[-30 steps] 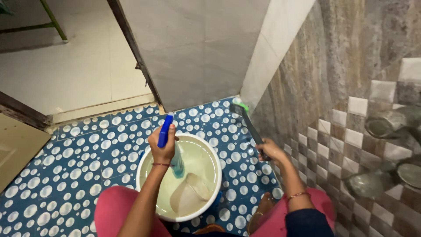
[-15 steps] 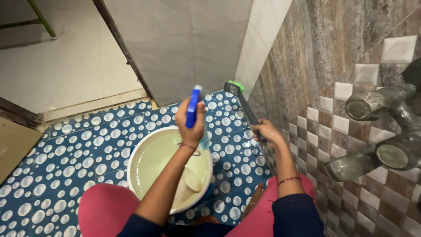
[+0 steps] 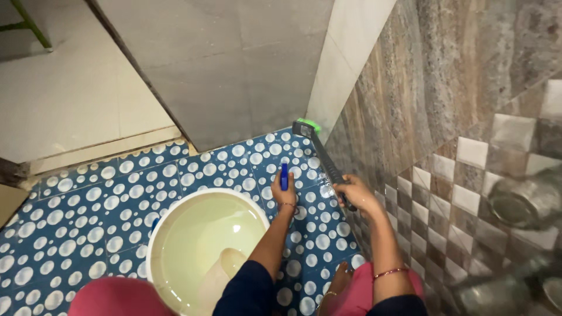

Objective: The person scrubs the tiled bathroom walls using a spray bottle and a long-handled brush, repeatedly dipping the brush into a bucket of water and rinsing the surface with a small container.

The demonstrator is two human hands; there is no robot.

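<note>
- My left hand (image 3: 283,190) is clenched around a small blue-handled brush (image 3: 284,175), handle pointing to the far side, held low over the blue floor with white dots (image 3: 88,216).
- The working end of the brush is hidden under my hand; can't tell if it touches the floor.
- My right hand (image 3: 353,195) grips the dark handle of a long scrubber (image 3: 321,153), close to the right wall.
- The scrubber runs from my hand to the far side; its green-edged head (image 3: 307,126) sits at the far corner where the floor meets the grey door panel (image 3: 234,70).
- White bucket (image 3: 159,234) of pale, cloudy water stands on the floor just left of my left forearm, nearer to me than the brush. A light-coloured mug (image 3: 225,275) shows inside it, sunk in the water.
- Brown-and-white checked wall tiles (image 3: 462,193) on the right, with metal taps (image 3: 524,202) blurred at the right edge.
- My pink-clad knees (image 3: 117,298) are at the near edge; I'm squatting.
- Step, as I judge it: floor scrubbing beside the bucket, both tools in hand, the small brush at the tiles between bucket and wall.
- Next move likely calls for pressing the bristles down onto the tiles and working short strokes, keeping my forearm off the bucket rim so it doesn't tip.
</note>
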